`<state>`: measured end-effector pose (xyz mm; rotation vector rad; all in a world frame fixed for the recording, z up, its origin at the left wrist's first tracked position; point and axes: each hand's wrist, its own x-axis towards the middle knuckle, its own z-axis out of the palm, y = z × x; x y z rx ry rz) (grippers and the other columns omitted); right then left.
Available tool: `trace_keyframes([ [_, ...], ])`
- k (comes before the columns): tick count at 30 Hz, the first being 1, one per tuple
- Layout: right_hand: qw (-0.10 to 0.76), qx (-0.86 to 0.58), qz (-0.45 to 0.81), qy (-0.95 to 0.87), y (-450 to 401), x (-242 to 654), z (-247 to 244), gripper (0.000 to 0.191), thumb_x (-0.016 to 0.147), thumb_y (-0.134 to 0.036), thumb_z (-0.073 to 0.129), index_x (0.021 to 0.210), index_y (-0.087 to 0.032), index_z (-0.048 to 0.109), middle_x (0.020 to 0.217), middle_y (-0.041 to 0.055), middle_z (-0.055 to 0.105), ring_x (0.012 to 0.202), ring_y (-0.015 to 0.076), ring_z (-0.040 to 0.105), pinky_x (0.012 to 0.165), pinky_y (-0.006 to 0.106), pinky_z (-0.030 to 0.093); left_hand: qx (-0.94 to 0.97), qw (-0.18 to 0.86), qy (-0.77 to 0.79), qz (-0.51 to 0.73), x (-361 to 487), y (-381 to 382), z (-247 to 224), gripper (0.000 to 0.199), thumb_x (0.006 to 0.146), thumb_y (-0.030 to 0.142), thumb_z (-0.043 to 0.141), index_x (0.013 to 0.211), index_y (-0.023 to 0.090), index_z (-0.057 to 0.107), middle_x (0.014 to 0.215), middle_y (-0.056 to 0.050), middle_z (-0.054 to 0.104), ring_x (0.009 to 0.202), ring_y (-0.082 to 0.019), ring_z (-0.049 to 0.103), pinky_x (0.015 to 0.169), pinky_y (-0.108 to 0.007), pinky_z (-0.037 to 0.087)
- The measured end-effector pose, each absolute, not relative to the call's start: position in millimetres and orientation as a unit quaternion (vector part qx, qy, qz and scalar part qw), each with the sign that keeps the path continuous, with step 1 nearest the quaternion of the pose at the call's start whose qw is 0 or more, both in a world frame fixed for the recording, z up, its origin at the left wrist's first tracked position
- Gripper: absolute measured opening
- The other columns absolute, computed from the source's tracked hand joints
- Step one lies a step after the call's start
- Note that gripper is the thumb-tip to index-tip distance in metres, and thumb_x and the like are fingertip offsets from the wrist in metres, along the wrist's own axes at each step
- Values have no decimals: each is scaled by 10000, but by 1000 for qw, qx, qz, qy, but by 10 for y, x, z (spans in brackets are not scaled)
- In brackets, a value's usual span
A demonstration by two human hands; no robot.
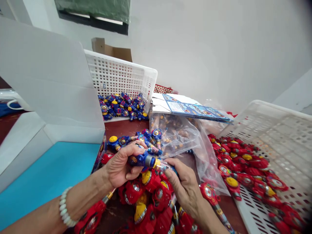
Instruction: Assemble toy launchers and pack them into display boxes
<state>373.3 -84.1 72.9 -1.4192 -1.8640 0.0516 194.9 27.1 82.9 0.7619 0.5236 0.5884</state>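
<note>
Between my two hands is a blue plastic toy (148, 160) with a grey collar and a clear tube of colourful contents. My left hand (124, 161) is closed round its blue head, while my right hand (184, 182) grips the far end of the clear tube. Just beyond lie several similar blue toys (146, 138) with tubes fitted. Below my hands is a heap of red toys (156, 198) with yellow and silver parts, some with tubes. One red toy with a tube (213, 198) rests to the right of my right hand.
At left stands an open white box (73, 107) with a blue panel (56, 172). A tipped white basket (117, 68) holds blue toy heads; another basket (263, 120) at right holds red ones. Printed cartons (195, 109) lie above a clear plastic bag (180, 133) of small parts.
</note>
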Motion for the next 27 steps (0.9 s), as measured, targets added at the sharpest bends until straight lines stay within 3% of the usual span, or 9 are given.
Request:
trace_keyframes([
  [6,408,-598,163,-670,-810,3703,785,230,931,-378,457,955,-195,594,783,15,611,699,144,550,634,246,421,458,777,277,332,1981,239,834,282,681,291,682,873,237,483,510,86,431,292,-37,301,268,-124,189],
  [9,435,-603,395,-540,-757,3695,732,342,893,-526,475,841,-197,547,576,-65,378,468,78,312,433,195,296,511,729,277,362,1979,231,823,324,674,318,720,889,240,491,504,93,418,326,-31,303,301,-120,243],
  [12,429,-554,581,-414,-741,3710,694,395,860,-615,465,847,-220,477,560,-102,191,437,67,103,349,171,199,557,695,270,366,1966,251,807,337,659,318,738,899,234,516,542,75,458,368,-39,353,332,-126,281],
  [14,428,-566,540,-453,-755,3728,705,372,868,-583,483,970,-226,502,597,-86,309,451,75,242,405,176,318,553,702,271,358,1962,278,801,342,652,321,734,904,234,520,544,72,460,364,-44,344,325,-136,277],
  [16,444,-594,377,-555,-768,3744,720,367,860,-507,548,1102,-232,515,783,-16,503,654,115,474,620,227,449,526,722,281,352,1966,303,794,339,658,339,716,907,238,509,521,78,441,336,-46,304,300,-145,247],
  [18,448,-597,226,-626,-759,3752,704,320,851,-454,574,1072,-222,563,935,39,563,855,169,524,785,280,441,505,731,292,354,1974,315,781,335,667,348,704,906,242,495,513,80,438,322,-47,285,286,-147,226],
  [22,440,-625,354,-538,-700,3747,614,406,914,-551,382,773,-205,541,613,-23,448,527,122,420,501,232,392,514,736,279,340,1987,309,756,324,671,307,712,907,247,499,509,83,432,334,-45,297,302,-139,239],
  [24,438,-618,452,-471,-685,3747,620,428,912,-592,347,873,-213,541,562,-52,397,444,102,353,415,210,327,517,737,274,340,1993,317,759,321,671,294,714,910,244,506,502,87,420,338,-45,297,304,-140,253],
  [27,447,-608,397,-522,-687,3752,701,405,893,-544,456,1145,-232,516,723,-14,556,607,133,513,554,230,434,493,741,287,355,1998,362,769,305,680,307,692,905,237,499,503,86,421,329,-54,310,281,-145,257],
])
